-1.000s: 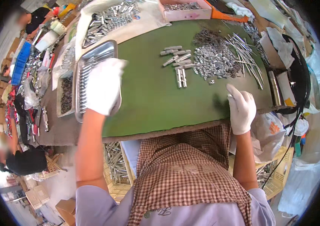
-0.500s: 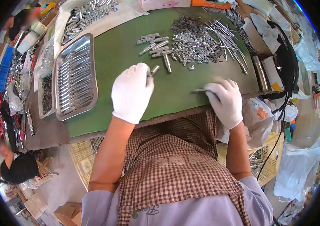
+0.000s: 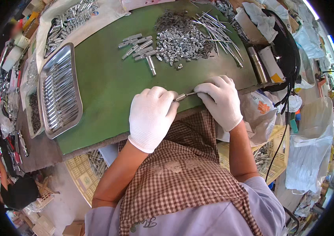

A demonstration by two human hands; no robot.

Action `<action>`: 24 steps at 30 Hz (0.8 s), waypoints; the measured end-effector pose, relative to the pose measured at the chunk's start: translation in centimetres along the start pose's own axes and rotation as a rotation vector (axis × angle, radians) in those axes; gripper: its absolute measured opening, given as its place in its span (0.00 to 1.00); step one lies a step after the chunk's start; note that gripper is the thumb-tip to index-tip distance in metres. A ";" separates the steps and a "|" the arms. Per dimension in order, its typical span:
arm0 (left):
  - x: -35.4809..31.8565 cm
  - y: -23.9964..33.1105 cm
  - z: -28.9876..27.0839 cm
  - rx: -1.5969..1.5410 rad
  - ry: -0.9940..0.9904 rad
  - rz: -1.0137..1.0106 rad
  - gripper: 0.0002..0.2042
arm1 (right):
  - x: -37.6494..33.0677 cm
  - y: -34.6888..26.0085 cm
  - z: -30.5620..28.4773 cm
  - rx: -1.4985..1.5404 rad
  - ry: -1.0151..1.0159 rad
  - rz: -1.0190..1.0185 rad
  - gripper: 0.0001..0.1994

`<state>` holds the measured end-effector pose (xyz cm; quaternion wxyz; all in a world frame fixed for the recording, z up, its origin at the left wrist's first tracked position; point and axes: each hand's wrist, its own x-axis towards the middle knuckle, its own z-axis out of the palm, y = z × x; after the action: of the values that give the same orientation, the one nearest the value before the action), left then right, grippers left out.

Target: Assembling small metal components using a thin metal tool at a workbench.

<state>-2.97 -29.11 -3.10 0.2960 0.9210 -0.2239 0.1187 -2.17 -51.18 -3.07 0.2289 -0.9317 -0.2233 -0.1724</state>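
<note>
- Step in hand, as I read it: mating a thin metal pin (image 3: 188,94) with a small metal sleeve (image 3: 180,97) at the near edge of the green surface (image 3: 108,90)
- Left hand (image 3: 151,116): grip pinched on the sleeve end, fingers curled tight
- Right hand (image 3: 219,100): grip pinched on the far end of the pin, fingertips pressed together
- Piece bridges the gap between both grips, roughly level, just above the surface edge
- To do it well: keep both ends in line, push straight along the axis, no twisting; brace wrists on the surface edge
- Pile of small metal parts (image 3: 180,39) sits well beyond the piece, loose rods (image 3: 220,33) right of the pile
- Steel tray (image 3: 59,92) of finished pieces lies well left of the piece
</note>
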 end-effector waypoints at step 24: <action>-0.2 -0.4 0.1 -0.022 0.065 0.031 0.05 | 5.0 4.7 0.6 -0.143 0.059 0.352 0.05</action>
<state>-2.93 -28.80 -3.52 0.3115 0.9097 -0.2296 0.1505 4.53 -52.90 -3.11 0.1954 -0.9647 -0.0375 -0.1725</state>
